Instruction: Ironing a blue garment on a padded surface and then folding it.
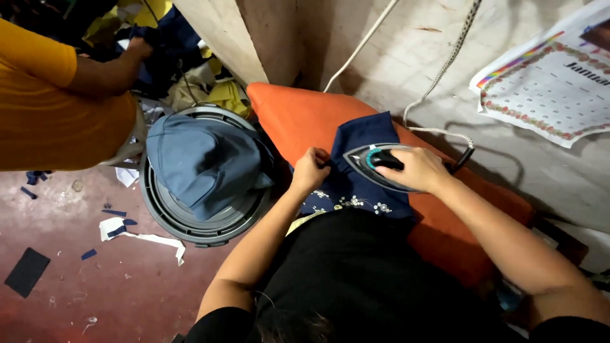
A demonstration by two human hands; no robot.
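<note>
on orange ironing pad point(298, 121): navy cloth piece point(365, 136); right hand point(416, 168) gripping electric iron point(375, 164); left hand point(310, 170) pinching cloth edge.

A small garment workshop: an orange pressing board point(298, 121) with an iron point(375, 166), fabric scraps point(136, 235) littering the red floor point(95, 292), cut cloth piled at the far-left corner.

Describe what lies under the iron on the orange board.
Navy cloth lies under the iron, spread over the orange board. The right hand and iron cover the patch being pressed.
</note>
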